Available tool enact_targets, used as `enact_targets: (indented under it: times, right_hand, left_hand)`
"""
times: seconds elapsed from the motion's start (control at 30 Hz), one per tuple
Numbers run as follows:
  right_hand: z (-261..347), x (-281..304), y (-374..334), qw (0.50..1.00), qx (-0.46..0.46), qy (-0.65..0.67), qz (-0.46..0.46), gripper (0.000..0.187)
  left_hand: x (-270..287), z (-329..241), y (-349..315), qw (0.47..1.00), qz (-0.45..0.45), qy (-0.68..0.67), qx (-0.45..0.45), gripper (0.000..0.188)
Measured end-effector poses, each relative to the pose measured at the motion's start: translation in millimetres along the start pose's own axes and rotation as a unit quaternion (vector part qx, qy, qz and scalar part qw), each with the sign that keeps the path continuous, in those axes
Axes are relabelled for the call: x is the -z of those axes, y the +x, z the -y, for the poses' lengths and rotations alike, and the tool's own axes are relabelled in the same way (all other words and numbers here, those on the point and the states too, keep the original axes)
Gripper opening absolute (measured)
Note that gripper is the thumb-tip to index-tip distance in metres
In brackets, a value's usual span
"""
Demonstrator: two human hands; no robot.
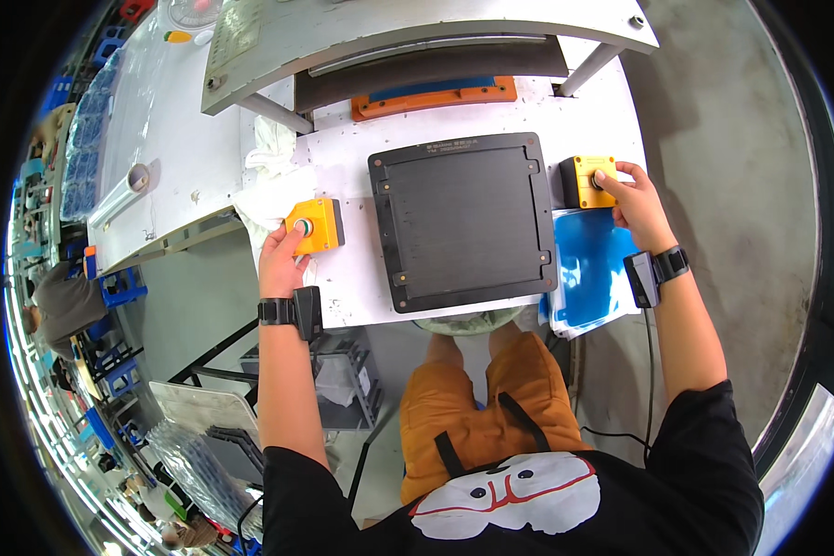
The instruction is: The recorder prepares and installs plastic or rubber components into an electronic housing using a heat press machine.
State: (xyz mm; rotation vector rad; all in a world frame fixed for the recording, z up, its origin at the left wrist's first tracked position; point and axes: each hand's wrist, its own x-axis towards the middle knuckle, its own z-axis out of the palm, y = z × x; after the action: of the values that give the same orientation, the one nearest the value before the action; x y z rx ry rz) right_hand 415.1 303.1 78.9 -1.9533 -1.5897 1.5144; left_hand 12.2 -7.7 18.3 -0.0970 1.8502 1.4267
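Note:
My left hand (pixel 282 263) is closed around the near left side of a yellow push-button box (pixel 326 222), its thumb on the round green button. The hand's other fingers are partly hidden beside the box. On the other side, my right hand (pixel 643 209) grips the right edge of a second yellow-and-black push-button box (pixel 581 170). Its thumb lies on that box's dark button, and its index finger is bent at the upper corner. Between the two boxes, a square black fixture plate (pixel 468 227) with small screws at its corners lies flat on the white table (pixel 343 287).
A grey metal press frame (pixel 435 32) stands over the table's far side, above an orange-and-blue bar (pixel 435 98). Blue film sheets (pixel 588 264) lie under the right box. White cloth (pixel 267 195) rests at the left. A roll of clear film (pixel 120 193) lies farther left. Another person (pixel 68 306) sits beyond.

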Motion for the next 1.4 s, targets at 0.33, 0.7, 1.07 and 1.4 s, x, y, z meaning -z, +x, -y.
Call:
enact_targets:
  times: [0.33, 0.7, 1.07, 1.4]
  right_hand:
    - [-1, 5, -7, 1.000, 0.004, 0.001, 0.008, 0.059]
    - [-18, 13, -96, 0.986, 0.100, 0.039, 0.127, 0.025]
    - [11, -86, -223, 0.784, 0.240, -0.195, 0.538, 0.019]
    - [20, -205, -347, 0.584, 0.352, -0.326, 0.655, 0.021]
  left_hand:
    - [2, 2, -7, 1.000, 0.016, 0.013, -0.002, 0.046]
    - [81, 131, -140, 0.994, -0.033, 0.089, -0.052, 0.011]
    - [130, 410, -476, 0.846, -0.387, 0.117, 0.347, 0.035]
    - [73, 458, -556, 0.759, -0.607, -0.079, 0.219, 0.030]
